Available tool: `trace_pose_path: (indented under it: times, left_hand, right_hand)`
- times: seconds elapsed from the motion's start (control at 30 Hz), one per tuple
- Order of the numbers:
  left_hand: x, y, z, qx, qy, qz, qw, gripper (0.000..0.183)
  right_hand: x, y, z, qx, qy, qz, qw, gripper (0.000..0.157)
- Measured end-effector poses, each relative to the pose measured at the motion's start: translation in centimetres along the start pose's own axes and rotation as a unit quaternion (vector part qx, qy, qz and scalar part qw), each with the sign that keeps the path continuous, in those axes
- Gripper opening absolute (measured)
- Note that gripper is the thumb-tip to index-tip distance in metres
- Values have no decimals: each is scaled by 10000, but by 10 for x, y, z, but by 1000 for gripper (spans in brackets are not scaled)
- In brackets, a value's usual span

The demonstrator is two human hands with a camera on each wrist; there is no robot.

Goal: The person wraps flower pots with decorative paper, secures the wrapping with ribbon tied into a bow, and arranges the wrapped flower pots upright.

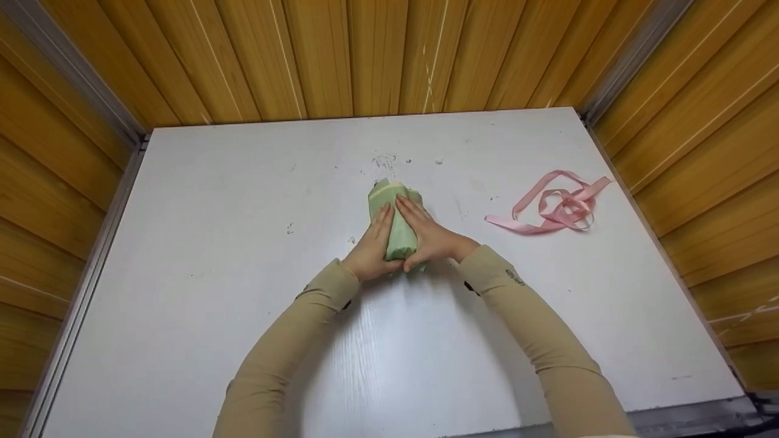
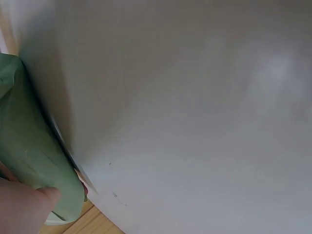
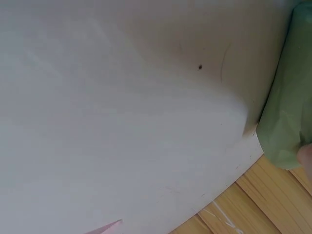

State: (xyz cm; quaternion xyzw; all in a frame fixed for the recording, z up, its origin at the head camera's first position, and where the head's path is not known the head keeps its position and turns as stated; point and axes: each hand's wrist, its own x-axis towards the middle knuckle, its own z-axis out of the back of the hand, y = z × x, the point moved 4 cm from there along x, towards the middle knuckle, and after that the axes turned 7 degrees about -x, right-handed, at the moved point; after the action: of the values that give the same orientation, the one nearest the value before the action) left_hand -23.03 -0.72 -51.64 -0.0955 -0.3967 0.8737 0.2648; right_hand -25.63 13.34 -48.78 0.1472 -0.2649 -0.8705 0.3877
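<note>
A bundle wrapped in green paper (image 1: 403, 234) lies on the white table, with a pale yellowish strip across its far end and crumpled paper at its near end. My left hand (image 1: 372, 250) rests along its left side, its straight fingers on the top and its thumb at the near end. From the right, my right hand (image 1: 433, 238) presses on it in the same way. Side views show a left fingertip on the wrap (image 2: 36, 146) and a right fingertip at the wrap's edge (image 3: 287, 114). What the paper encloses is hidden.
A loosely tangled pink ribbon (image 1: 569, 207) lies to the right on the white table (image 1: 201, 292), one end trailing toward the bundle. Yellow wood-look panels (image 1: 377, 58) stand behind the table and on both sides. Small dark marks dot the tabletop.
</note>
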Motion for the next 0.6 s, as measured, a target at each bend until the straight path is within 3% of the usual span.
trace_pose_path:
  times: [0.33,0.6]
  left_hand:
    - [-2,-2,-1,142,-28,-86,9999,107]
    - [-1,-1,1,212,-58,-128,9997,114]
  right_hand:
    - [-1,5,9,-172,791,5,9967,154]
    - [0,4,4,-497,353,-79,9981,135]
